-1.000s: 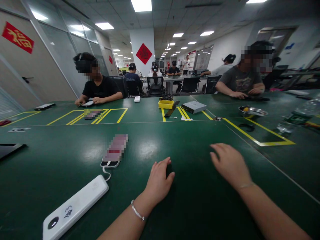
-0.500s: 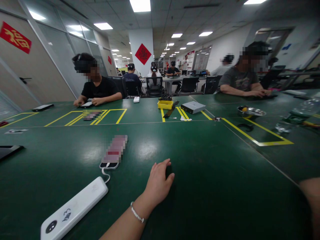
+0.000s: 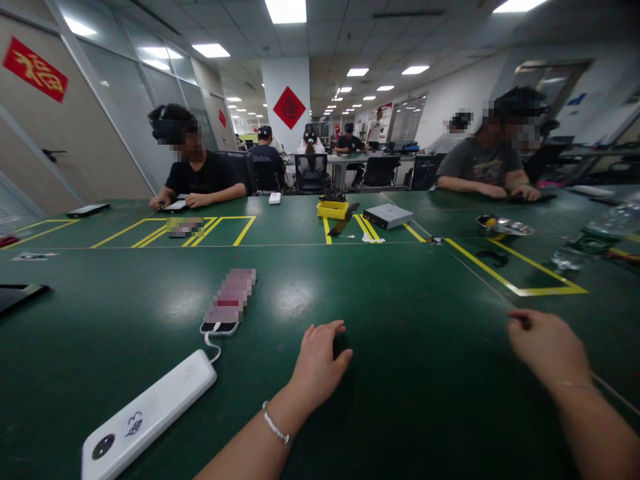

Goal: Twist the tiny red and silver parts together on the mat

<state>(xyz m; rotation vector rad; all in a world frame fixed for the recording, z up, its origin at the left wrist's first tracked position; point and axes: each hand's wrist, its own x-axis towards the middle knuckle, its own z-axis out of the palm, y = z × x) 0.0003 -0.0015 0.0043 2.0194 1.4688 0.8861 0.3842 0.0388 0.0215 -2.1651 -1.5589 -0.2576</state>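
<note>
My left hand (image 3: 320,360) lies palm down on the green table (image 3: 400,373), fingers loosely spread and nothing in them. A dark patch sits right beside its thumb. My right hand (image 3: 547,347) hovers low over the table at the right, slightly blurred. Its fingertips are pinched around a small dark bit that I cannot name. Left of my left hand a white power bank (image 3: 150,413) is joined by a short white cable (image 3: 213,341) to a phone (image 3: 230,300) lying flat.
Across the table stand a yellow tray (image 3: 331,208), a grey box (image 3: 387,215), a metal bowl (image 3: 503,227) and a plastic bottle (image 3: 600,230). A dark tablet (image 3: 20,293) lies at the left edge. Yellow tape lines mark the table. Several people sit at the far side.
My right hand left the table, swung out past the right edge of view, and is now back further right with its fingers pinched. My left hand has stayed put.
</note>
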